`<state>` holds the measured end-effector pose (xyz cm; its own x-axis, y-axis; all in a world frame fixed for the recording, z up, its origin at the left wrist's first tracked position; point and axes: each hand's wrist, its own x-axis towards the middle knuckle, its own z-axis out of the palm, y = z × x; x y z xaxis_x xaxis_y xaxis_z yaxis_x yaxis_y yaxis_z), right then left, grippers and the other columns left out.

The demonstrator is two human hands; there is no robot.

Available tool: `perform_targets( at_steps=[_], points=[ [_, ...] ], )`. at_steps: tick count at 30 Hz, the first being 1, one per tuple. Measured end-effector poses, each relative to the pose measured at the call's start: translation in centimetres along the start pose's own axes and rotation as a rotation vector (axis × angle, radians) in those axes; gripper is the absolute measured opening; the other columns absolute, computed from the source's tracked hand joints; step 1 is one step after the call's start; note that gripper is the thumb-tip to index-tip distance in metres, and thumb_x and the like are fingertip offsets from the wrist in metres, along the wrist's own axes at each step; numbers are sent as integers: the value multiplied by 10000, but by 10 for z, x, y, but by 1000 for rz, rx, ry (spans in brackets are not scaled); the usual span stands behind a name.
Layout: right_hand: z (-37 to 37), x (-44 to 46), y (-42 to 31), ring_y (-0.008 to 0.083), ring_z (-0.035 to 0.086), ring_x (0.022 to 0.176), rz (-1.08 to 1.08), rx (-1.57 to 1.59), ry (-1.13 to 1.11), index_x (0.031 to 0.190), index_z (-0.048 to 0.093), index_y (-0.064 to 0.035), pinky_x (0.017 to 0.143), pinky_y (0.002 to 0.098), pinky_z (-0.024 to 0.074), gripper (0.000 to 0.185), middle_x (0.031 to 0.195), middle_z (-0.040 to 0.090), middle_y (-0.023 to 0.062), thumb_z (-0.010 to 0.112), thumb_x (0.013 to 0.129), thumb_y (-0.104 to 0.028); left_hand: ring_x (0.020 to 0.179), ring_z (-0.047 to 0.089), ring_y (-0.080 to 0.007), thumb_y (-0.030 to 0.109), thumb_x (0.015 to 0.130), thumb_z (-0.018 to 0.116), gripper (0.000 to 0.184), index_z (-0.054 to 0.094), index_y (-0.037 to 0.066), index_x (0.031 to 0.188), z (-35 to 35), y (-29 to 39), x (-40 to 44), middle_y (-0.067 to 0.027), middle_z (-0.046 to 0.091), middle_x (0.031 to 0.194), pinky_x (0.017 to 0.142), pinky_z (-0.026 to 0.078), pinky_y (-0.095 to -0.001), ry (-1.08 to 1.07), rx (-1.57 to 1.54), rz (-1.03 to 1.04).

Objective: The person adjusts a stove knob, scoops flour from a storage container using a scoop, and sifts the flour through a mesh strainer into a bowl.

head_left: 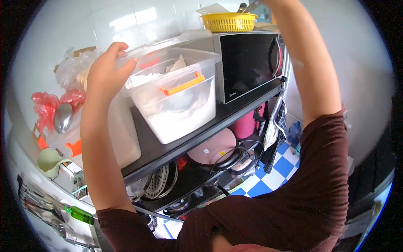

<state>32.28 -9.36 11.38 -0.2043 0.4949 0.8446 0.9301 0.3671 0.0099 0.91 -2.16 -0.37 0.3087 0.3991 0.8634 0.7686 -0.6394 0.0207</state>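
Note:
A clear plastic bin (180,101) with an orange handle holds white powder and stands on the black shelf. My left hand (111,67) is at the bin's upper left edge, thumb and fingers curled around the raised translucent lid (168,42), which leans back behind the opening. My right arm reaches up past the microwave (249,63); my right hand lies almost wholly beyond the top edge of the view, near the yellow basket (228,22) on the microwave. What that hand touches is hidden.
To the left are another bin (121,134), red plastic bags (46,107), a metal ladle (63,117) and a green bottle (79,214). On the lower shelf sit a pink round appliance (214,147), steamer racks (157,180) and cables. Cloths (276,126) hang at the shelf's right end.

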Motion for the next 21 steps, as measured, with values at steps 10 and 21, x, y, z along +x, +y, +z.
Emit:
perform_targets(
  at_steps=[10, 21],
  points=[
    [135, -31, -188, 214, 643, 919, 163, 1944, -817, 1102, 638, -62, 838, 351, 511, 284, 1012, 675, 74, 515, 970, -280, 853, 603, -345, 110, 808, 596, 201, 624, 25, 988, -21, 45, -105, -159, 643, 856, 754, 470, -430, 252, 281, 72],
    [267, -211, -493, 191, 599, 1085, 469, 2116, -1560, 1116, 625, -87, 895, 355, 450, 273, 1162, 657, 70, 597, 901, -252, 1245, 483, -323, 271, 780, 583, 340, 687, 122, 1068, -35, 132, -345, -178, 554, 1274, 1044, 305, -567, 387, 403, -2]
  ],
)
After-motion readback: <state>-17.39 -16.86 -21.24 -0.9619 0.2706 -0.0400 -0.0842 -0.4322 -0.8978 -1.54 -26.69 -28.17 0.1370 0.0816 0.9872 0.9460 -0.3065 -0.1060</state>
